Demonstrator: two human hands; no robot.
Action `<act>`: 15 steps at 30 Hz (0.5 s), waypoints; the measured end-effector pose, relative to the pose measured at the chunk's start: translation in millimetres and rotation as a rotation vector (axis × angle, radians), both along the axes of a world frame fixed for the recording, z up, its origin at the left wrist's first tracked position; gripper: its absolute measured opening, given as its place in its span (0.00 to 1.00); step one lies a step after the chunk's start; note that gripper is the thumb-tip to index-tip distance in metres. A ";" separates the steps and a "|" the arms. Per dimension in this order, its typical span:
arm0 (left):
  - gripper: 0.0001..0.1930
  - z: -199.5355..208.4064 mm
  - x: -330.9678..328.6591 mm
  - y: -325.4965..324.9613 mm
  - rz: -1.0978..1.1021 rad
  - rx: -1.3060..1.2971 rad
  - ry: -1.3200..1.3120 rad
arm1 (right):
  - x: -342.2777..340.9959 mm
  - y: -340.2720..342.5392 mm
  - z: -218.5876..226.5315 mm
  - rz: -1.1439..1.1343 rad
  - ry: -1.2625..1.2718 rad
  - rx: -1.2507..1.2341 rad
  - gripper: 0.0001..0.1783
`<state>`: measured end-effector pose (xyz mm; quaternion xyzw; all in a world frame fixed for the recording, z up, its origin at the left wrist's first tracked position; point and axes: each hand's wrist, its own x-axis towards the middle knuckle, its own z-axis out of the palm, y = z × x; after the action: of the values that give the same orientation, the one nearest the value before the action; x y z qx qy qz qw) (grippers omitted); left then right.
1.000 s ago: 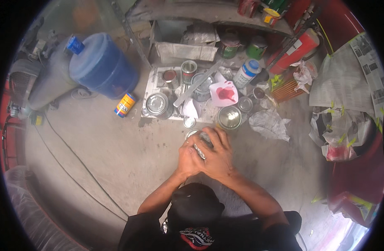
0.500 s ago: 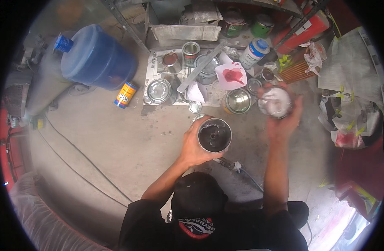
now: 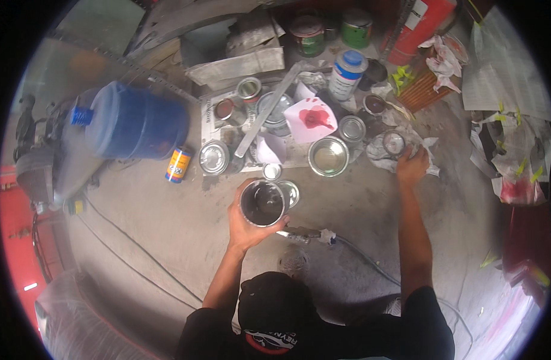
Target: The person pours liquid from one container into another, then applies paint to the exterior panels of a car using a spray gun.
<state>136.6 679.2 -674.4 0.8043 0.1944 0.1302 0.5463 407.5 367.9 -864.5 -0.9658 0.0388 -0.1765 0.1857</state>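
Observation:
My left hand (image 3: 244, 231) is wrapped round a metal cup (image 3: 262, 203), its mouth turned up and its inside coated dark grey. Just beyond the cup lies a round metal lid (image 3: 291, 194), partly hidden by it. At the right, my right hand (image 3: 412, 165) reaches down with its fingers closed at the edge of a small round lid (image 3: 393, 143), which rests on crumpled whitish paper (image 3: 428, 144). An open metal can (image 3: 329, 156) and a shut tin (image 3: 351, 128) stand to the left of that hand.
Paint cans, a flat stirring stick (image 3: 269, 108) and red-stained paper (image 3: 311, 119) crowd the newspaper (image 3: 210, 127). A blue water jug (image 3: 137, 120) and a yellow-blue can (image 3: 178, 165) are at left. A hose (image 3: 371, 261) crosses the floor.
My right hand has lowered the round lid onto the crumpled paper. The left hand still holds the cup, now farther left in the picture. The whole view has shifted and turned somewhat.

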 end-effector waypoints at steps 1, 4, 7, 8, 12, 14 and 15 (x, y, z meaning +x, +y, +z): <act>0.44 -4.5 -1.9 -1.4 0.021 0.042 0.001 | -18.0 -2.3 -2.1 0.124 -0.017 0.024 0.30; 0.43 -13.9 -6.7 -5.5 0.045 0.064 0.008 | -101.5 29.9 -5.5 0.579 0.295 0.239 0.48; 0.45 -15.9 -14.1 -4.3 0.117 0.058 0.128 | -131.6 97.6 22.9 0.663 0.382 0.360 0.63; 0.45 -14.2 -14.4 -5.3 0.110 0.060 0.125 | -126.1 113.0 23.4 0.612 0.318 0.471 0.67; 0.47 -4.2 -24.5 -9.6 0.094 0.077 0.080 | -117.4 139.8 16.2 0.451 0.249 0.686 0.70; 0.48 -4.9 -31.0 -8.2 0.108 0.062 0.069 | -127.9 143.0 17.8 0.442 0.228 0.662 0.69; 0.48 -7.1 -34.9 -6.1 0.090 0.112 0.080 | -132.9 141.7 21.3 0.431 0.213 0.644 0.67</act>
<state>101.7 673.2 -681.5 0.8285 0.2445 0.1330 0.4860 274.6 509.5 -843.2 -0.8572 -0.0924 -0.0111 0.5065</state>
